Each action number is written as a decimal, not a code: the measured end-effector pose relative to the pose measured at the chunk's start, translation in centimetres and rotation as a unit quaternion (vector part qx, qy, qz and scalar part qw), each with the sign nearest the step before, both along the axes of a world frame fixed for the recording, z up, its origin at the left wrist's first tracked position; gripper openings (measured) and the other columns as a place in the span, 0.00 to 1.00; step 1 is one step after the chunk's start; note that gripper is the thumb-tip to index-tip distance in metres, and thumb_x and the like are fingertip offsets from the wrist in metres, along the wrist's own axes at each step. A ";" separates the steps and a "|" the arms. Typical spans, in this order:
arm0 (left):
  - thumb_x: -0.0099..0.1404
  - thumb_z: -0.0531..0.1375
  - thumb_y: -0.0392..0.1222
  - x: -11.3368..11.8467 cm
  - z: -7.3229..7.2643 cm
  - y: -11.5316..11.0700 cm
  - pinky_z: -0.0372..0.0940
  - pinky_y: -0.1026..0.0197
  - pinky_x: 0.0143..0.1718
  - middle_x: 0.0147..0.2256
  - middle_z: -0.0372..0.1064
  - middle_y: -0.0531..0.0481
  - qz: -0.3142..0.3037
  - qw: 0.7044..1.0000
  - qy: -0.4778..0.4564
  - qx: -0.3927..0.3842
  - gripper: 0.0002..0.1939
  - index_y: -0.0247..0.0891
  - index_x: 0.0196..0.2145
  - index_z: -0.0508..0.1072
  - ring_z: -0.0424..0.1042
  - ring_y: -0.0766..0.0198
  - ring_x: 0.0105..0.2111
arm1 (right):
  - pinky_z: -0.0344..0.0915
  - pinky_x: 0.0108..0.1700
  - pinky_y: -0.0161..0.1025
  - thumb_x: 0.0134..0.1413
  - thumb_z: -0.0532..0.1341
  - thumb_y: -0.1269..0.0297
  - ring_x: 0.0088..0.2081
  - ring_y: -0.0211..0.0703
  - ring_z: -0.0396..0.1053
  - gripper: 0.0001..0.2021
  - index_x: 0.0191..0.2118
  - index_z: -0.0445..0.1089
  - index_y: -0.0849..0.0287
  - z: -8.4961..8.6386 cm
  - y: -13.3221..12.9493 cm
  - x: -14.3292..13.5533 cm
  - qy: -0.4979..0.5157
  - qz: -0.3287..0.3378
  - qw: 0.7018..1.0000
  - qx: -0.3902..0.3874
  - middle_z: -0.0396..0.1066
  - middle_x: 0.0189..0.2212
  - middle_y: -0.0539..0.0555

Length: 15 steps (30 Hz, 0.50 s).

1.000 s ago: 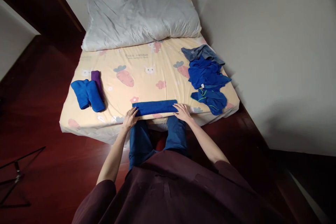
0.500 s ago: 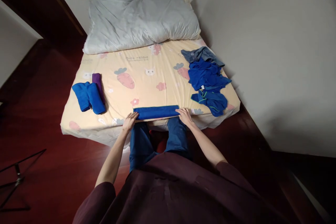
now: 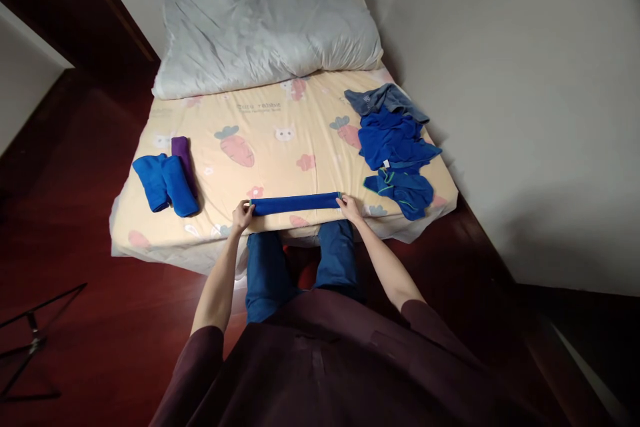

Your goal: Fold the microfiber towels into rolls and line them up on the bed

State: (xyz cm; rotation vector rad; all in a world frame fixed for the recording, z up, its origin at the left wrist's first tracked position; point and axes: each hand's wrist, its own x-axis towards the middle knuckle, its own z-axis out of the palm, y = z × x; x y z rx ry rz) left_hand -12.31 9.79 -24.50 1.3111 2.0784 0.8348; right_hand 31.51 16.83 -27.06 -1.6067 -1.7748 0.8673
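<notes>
A blue cloth with green edging, folded into a long narrow strip, stretches between my hands at the near edge of the bed. Its left end is pinched in my left hand; my right hand grips the other end. To the left lie rolled blue cloths, beside a rolled purple cloth. On the right is a loose heap: a crumpled blue cloth with green seams, a bright blue cloth and a grey-blue cloth.
The bed has a cream sheet printed with carrots and rabbits. A bulky white quilt lies across its head end. The wall stands close on the right. Black stand legs are on the floor at the lower left.
The blue strip has been lifted and moved slightly away from the bed's near edge, and looks narrower. My hands went from lying on its ends to pinching them.
</notes>
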 end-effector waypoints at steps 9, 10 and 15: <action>0.65 0.60 0.40 0.8 0.0 1.2 0.67 0.46 0.54 0.41 0.78 0.34 0.000 0.999 0.035 -0.020 0.13 0.33 0.47 0.76 0.77 0.44 0.47 | 0.70 0.51 0.52 0.61 0.58 0.57 0.46 0.59 0.75 0.14 0.45 0.74 0.60 -0.2 0.2 -0.5 -0.066 -0.048 0.996 -0.033 0.78 0.39 0.63; 0.66 0.59 0.39 1.4 0.1 1.0 0.64 0.43 0.58 0.48 0.76 0.30 0.000 0.999 0.051 -0.006 0.17 0.32 0.51 0.75 0.74 0.42 0.52 | 0.67 0.56 0.56 0.61 0.58 0.59 0.51 0.61 0.72 0.17 0.51 0.73 0.61 0.1 0.0 -1.1 -0.080 -0.058 0.995 -0.017 0.77 0.45 0.66; 0.70 0.56 0.42 5.8 0.2 -0.4 0.42 0.40 0.72 0.69 0.55 0.38 -0.192 0.968 0.121 0.110 0.28 0.40 0.66 0.66 0.48 0.47 0.72 | 0.44 0.71 0.66 0.68 0.53 0.61 0.73 0.61 0.47 0.27 0.70 0.59 0.53 1.9 -2.1 -5.6 -0.191 0.071 0.973 0.106 0.55 0.71 0.60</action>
